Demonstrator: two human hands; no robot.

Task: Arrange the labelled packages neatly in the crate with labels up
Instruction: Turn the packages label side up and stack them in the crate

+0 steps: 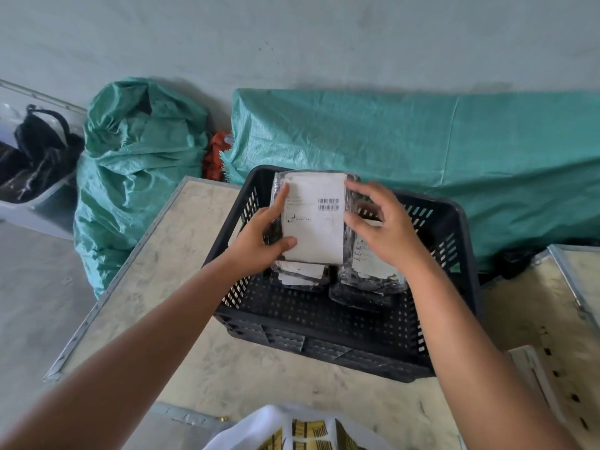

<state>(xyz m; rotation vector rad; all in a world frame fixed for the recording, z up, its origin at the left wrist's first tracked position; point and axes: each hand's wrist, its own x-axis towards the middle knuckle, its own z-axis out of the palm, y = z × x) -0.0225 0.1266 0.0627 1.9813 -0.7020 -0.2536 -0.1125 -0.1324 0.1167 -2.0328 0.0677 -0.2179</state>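
A black perforated plastic crate (324,323) stands on a worn beige table. Above its left half I hold a dark plastic-wrapped package with a white barcode label (316,219) facing up. My left hand (259,245) grips its left edge, thumb on the label. My right hand (386,225) is at its right edge with fingers spread, fingertips touching the wrap. Under it lies a stack of labelled packages (302,274), and a second stack (370,274) sits on the right, partly hidden by my right hand.
The table (168,287) has a metal rim. A stuffed green woven sack (136,170) stands at left and a green tarp (422,151) behind the crate. A grey tub with dark cloth (35,170) is at far left. A white bag (292,430) lies at the bottom.
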